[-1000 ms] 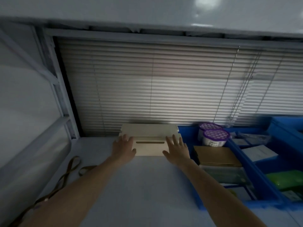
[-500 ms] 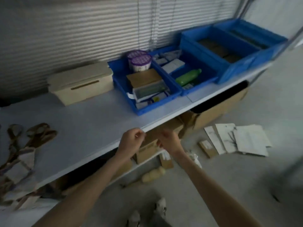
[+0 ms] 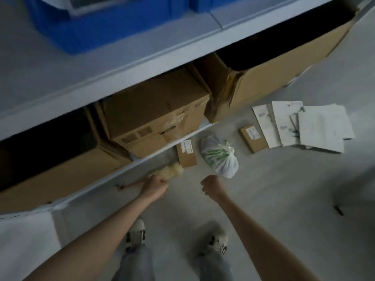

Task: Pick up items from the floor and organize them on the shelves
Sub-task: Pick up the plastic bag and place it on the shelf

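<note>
The left hand is curled over the end of a pale fluffy duster lying on the floor beside the lower shelf; actual grip cannot be confirmed. The right hand is a loose fist, holding nothing, near a tied plastic bag. Small boxes and papers lie further right.

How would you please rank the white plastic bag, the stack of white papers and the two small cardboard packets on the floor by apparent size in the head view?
1. stack of white papers
2. white plastic bag
3. The two small cardboard packets, left and right, look alike.
</note>
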`<act>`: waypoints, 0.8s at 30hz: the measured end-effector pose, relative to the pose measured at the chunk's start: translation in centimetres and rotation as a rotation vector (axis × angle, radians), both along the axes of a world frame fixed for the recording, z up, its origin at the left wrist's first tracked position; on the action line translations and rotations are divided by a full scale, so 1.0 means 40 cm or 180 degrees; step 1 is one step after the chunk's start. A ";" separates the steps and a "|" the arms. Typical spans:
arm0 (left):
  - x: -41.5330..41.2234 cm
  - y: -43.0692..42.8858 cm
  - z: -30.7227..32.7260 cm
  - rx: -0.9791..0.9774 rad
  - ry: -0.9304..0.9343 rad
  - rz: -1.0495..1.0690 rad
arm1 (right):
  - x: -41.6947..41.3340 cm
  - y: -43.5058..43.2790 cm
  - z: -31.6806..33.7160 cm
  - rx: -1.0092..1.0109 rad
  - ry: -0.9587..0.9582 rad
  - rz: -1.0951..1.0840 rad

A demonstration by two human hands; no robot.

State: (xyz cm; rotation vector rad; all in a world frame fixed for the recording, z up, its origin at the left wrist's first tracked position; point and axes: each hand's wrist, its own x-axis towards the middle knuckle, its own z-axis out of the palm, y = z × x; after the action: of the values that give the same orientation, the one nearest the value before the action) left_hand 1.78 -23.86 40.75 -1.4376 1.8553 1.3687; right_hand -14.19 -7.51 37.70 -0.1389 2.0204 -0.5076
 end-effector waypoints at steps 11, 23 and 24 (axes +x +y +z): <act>-0.601 0.066 -0.986 0.0386 0.0841 0.0323 | -0.552 -0.013 -0.878 0.0814 0.2637 0.1281; -0.674 0.097 -1.143 0.1094 0.0791 0.1482 | -0.622 -0.058 -1.031 -0.0271 0.2500 0.0664; -0.653 0.106 -1.101 0.1120 0.0711 0.1547 | -0.600 -0.050 -0.971 -0.0347 0.2434 0.0686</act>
State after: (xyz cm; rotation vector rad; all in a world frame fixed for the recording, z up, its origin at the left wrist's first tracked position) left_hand -24.35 -19.60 -3.29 -1.6565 1.3256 2.0414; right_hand -38.17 -9.50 -1.14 -0.6973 2.6701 -0.4650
